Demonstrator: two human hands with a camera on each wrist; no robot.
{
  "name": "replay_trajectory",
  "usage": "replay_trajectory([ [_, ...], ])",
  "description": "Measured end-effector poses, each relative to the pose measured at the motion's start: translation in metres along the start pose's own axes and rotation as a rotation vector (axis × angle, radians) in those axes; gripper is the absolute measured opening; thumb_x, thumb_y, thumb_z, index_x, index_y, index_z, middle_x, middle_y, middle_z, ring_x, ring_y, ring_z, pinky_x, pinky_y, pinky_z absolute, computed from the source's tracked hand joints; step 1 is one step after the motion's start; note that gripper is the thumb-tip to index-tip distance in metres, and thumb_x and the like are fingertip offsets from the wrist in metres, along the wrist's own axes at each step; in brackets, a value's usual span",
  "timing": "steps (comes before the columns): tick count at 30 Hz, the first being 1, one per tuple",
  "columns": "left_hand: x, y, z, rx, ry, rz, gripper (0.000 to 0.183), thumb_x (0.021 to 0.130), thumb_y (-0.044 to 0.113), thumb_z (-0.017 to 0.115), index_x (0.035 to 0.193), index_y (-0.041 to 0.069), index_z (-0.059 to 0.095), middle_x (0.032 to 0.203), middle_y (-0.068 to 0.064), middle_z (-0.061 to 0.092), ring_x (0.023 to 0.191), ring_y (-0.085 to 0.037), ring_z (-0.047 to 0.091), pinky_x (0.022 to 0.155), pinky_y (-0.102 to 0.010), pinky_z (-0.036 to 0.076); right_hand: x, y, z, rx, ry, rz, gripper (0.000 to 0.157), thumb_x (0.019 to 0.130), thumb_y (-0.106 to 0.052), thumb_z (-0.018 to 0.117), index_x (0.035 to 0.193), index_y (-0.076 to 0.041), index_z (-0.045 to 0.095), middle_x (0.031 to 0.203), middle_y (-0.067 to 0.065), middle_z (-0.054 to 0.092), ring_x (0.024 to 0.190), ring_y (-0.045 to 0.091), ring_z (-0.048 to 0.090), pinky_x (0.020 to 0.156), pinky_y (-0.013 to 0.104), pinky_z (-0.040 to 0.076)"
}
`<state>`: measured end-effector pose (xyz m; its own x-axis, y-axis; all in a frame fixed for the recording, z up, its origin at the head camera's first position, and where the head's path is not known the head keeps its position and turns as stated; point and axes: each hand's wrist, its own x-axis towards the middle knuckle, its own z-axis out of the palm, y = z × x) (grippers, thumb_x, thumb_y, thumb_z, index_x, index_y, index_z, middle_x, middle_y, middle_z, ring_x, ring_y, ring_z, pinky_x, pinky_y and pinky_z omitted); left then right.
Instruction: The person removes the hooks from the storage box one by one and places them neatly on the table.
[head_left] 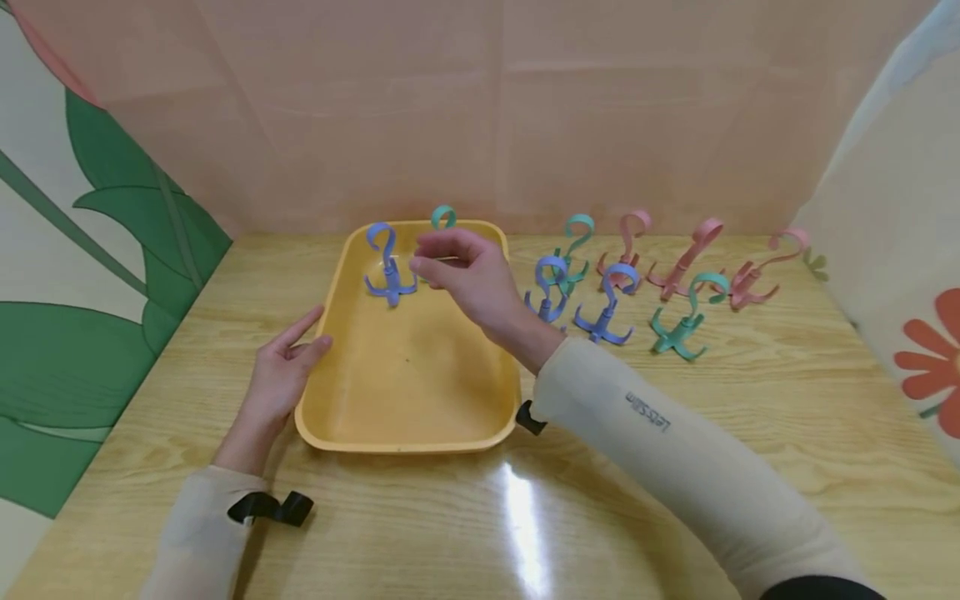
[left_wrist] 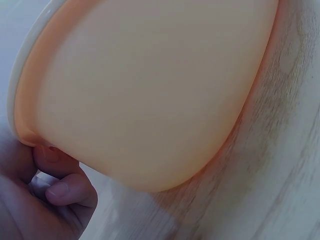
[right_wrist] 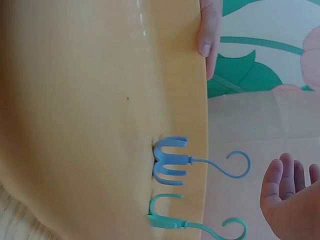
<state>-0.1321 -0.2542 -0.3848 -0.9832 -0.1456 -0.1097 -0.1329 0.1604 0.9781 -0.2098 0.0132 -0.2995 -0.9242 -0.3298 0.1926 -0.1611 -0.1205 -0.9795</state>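
Note:
A yellow plastic tray (head_left: pixel 408 383) lies on the table. Along its left rim my left hand (head_left: pixel 279 371) grips the edge, thumb on top; the left wrist view shows the fingers (left_wrist: pixel 65 191) curled beneath the rim. Toward the tray's back, a blue-purple swivel hook (head_left: pixel 391 279) with several prongs stands upright, and a green swivel hook (right_wrist: pixel 167 221) stands beside it. My right hand (head_left: pixel 472 275) hovers over the tray with loosely bent fingers, holding nothing. From the head, it hides most of that green hook; the right wrist view shows the hand apart from both hooks.
Right of the tray stand more swivel hooks: pink ones (head_left: pixel 678 273), two blue-purple ones, the nearer (head_left: pixel 602 323) in front, and two green ones, one (head_left: pixel 678 335) at the front. A pinkish backdrop (head_left: pixel 495 117) rises behind the wooden table (head_left: pixel 405 525), with patterned panels at both sides.

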Motion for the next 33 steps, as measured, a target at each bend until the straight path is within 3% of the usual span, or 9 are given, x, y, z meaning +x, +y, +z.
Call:
replay_trajectory([
  [11,-0.001,0.0,-0.002,0.006,0.008,0.012,0.058,0.101,0.029,0.064,0.154,0.02,0.042,0.096,-0.005,0.076,0.086,-0.016,0.072,0.07,-0.03,0.06,0.012,-0.001,0.003,-0.034,-0.002,-0.012,0.024,0.093,-0.006,0.073,0.116,-0.001,0.069,0.105,0.009,0.069,0.094,0.027,0.068,0.083,0.04,0.056],
  [21,0.0,-0.002,-0.003,0.002,0.009,0.014,0.059,0.101,0.03,0.065,0.154,0.021,0.043,0.098,-0.006,0.075,0.088,-0.018,0.072,0.071,-0.031,0.06,0.024,0.004,0.015,-0.048,0.011,-0.027,0.025,0.091,-0.004,0.075,0.115,0.0,0.069,0.104,0.01,0.069,0.091,0.022,0.068,0.079,0.036,0.057],
  [28,0.001,-0.002,0.0,0.007,0.008,0.007,0.057,0.101,0.03,0.064,0.154,0.022,0.044,0.1,-0.009,0.075,0.089,-0.018,0.072,0.072,-0.031,0.06,0.029,0.014,0.018,-0.043,0.046,0.031,0.027,0.092,-0.008,0.075,0.117,0.0,0.069,0.107,0.007,0.067,0.094,0.02,0.066,0.077,0.03,0.057],
  [33,0.001,-0.001,0.002,0.012,0.011,0.0,0.057,0.1,0.031,0.065,0.153,0.024,0.044,0.099,-0.009,0.075,0.087,-0.018,0.072,0.071,-0.032,0.06,0.036,0.025,0.021,-0.001,0.085,0.069,0.031,0.091,-0.009,0.077,0.119,0.003,0.068,0.104,0.005,0.068,0.088,0.017,0.064,0.077,0.031,0.057],
])
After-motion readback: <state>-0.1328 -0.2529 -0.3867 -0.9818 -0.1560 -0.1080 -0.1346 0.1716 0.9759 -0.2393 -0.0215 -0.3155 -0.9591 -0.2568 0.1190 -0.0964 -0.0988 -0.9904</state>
